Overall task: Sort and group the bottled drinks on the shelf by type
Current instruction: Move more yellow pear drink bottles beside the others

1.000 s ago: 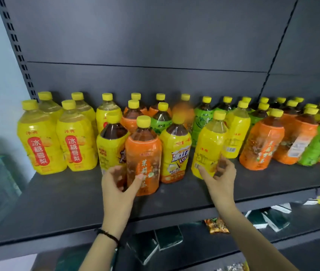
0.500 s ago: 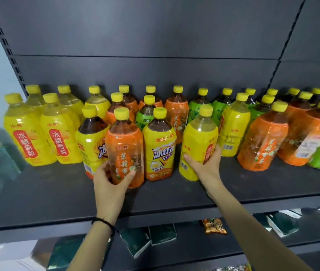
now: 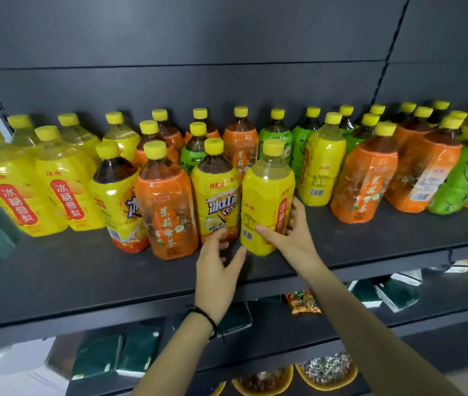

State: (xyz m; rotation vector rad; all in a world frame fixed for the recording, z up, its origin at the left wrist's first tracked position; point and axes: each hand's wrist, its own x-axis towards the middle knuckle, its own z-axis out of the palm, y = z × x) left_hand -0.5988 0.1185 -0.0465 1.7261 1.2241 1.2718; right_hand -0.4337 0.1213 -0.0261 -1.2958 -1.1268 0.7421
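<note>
The left hand [image 3: 217,271] had slid right, off the orange bottle [image 3: 167,207] to the foot of the iced-tea bottle [image 3: 216,192], grip impossible to tell. The right hand [image 3: 290,238] stayed wrapped round the pale yellow bottle [image 3: 265,195], upright near the shelf [image 3: 84,275] front, just beside the iced-tea bottle.

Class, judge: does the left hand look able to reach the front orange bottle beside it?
Probably yes: the left hand is just right of the orange bottle, with nothing between them.
</note>
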